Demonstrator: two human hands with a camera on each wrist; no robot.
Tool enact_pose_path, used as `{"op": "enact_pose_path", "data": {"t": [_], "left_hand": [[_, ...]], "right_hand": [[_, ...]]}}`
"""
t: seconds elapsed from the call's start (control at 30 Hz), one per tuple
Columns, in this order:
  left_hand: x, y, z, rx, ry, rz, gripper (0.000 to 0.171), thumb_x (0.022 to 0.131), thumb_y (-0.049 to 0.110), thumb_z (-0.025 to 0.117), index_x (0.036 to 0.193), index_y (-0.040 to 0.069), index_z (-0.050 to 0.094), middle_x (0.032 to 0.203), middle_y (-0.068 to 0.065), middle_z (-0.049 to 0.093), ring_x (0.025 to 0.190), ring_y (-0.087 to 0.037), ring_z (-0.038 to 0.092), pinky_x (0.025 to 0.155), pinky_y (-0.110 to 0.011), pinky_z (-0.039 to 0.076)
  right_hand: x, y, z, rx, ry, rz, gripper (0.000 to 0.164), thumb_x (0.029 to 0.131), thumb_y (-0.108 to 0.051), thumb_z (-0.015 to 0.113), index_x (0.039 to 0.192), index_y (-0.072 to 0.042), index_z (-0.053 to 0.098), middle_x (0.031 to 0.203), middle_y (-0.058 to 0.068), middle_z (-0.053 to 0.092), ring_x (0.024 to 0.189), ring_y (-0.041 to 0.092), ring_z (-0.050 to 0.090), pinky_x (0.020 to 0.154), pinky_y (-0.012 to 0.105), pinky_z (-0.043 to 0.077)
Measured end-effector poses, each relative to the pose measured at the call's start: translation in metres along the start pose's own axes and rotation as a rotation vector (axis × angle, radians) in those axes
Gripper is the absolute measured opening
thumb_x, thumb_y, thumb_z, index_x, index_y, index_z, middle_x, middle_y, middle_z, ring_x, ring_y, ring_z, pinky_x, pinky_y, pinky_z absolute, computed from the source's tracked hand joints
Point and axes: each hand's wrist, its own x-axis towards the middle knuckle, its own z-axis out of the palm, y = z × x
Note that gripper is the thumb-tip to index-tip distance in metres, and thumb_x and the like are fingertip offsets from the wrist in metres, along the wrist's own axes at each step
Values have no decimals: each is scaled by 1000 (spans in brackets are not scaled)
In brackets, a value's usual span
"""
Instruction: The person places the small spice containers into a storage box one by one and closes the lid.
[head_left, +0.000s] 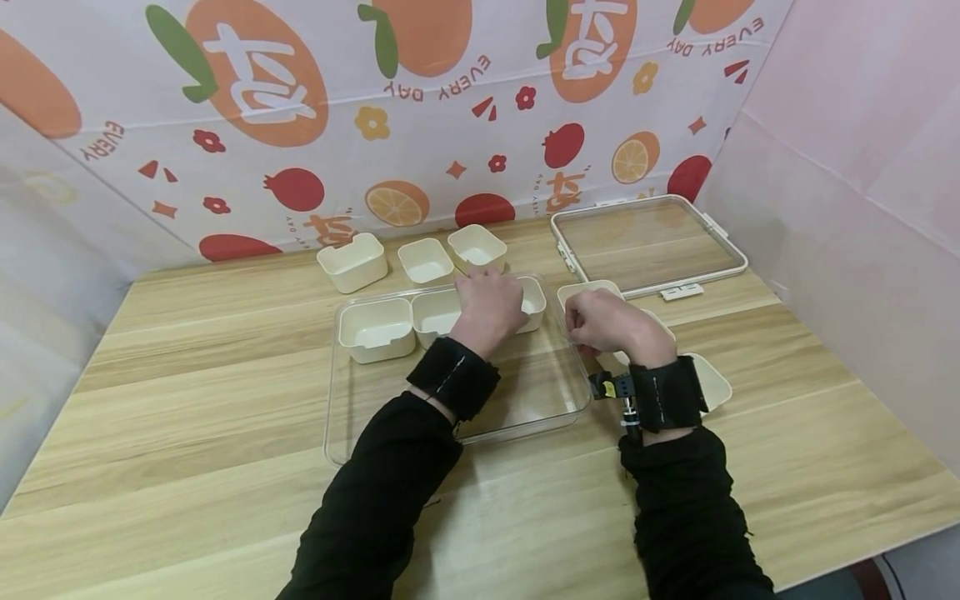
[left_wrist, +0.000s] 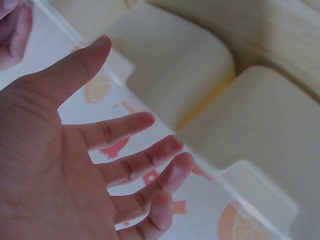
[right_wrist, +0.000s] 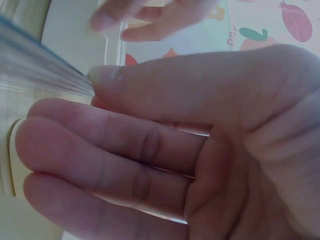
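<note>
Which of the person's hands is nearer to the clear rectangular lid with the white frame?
The right. The right hand is just in front of the white-framed clear rectangular lid; the left hand is farther left, over the clear rectangular tray.

Around the fingers (left_wrist: 127, 129), the tubs (head_left: 363, 277) are plain cream and the tray (head_left: 540, 383) clear. Beyond the right fingers, the lid (head_left: 652, 242) is clear, edged in white. Farther off, the white cloth (head_left: 420, 150) is printed with orange and red fruit, red and yellow flowers, green leaves. Beneath, the desk (head_left: 187, 375) shows tan wood grain; behind, sleeves (head_left: 375, 500) and straps (head_left: 459, 379) are black.
</note>
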Motion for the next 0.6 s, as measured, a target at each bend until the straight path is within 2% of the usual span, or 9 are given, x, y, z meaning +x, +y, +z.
{"op": "enact_pose_path", "data": {"t": [0.1,0.23,0.4,0.6], "left_hand": [[-6,-3,-8,-28,65,11,55,95,53,65,124,6,66,121,-17,61,111,-40,58,93,-51,47],[-12,-13,-25,-68,118,1,59,96,54,64,129,5,62,125,-19,58,113,-41,56,94,-53,47],[-15,-35,-35,-131,104,-33,65,98,55,59,140,6,55,137,-21,52,124,-43,51,99,-55,43],[-17,-69,-31,-189,109,-55,63,98,51,61,137,1,56,140,-26,49,127,-47,48,99,-60,44]], "right_hand": [[0,1,1,4,0,0,14,92,7,60,81,-3,58,73,11,63,64,26,65,58,29,50],[0,0,0,4,2,0,15,92,7,59,81,-3,58,72,10,62,65,27,65,58,30,51],[-2,-1,0,2,0,4,15,94,6,58,82,-2,58,74,13,64,67,29,66,59,30,51],[-1,-1,0,3,-6,4,15,94,6,58,82,-2,58,75,13,64,67,28,66,59,30,51]]}}
